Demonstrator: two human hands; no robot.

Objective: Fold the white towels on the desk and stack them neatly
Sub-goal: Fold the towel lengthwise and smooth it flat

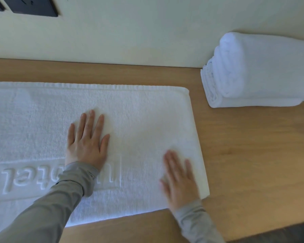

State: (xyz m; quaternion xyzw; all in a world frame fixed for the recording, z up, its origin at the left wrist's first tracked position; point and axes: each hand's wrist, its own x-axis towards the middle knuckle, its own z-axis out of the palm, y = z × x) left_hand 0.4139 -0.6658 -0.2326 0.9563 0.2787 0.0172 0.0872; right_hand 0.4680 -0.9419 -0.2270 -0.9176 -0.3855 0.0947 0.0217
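A large white towel [147, 123] with raised lettering lies spread flat on the wooden desk [244, 155], running off the left edge of view. My left hand [87, 141] presses flat on its middle with fingers straight and spread. Near the towel's right edge, my right hand [180, 178] also lies flat on it, blurred by motion. A stack of folded white towels [260, 71] stands at the back right against the wall.
A pale wall [130, 32] bounds the desk at the back, with dark panels [33, 6] at its top left. The desk's front edge shows at the bottom right, with a dark surface [279, 232] below it.
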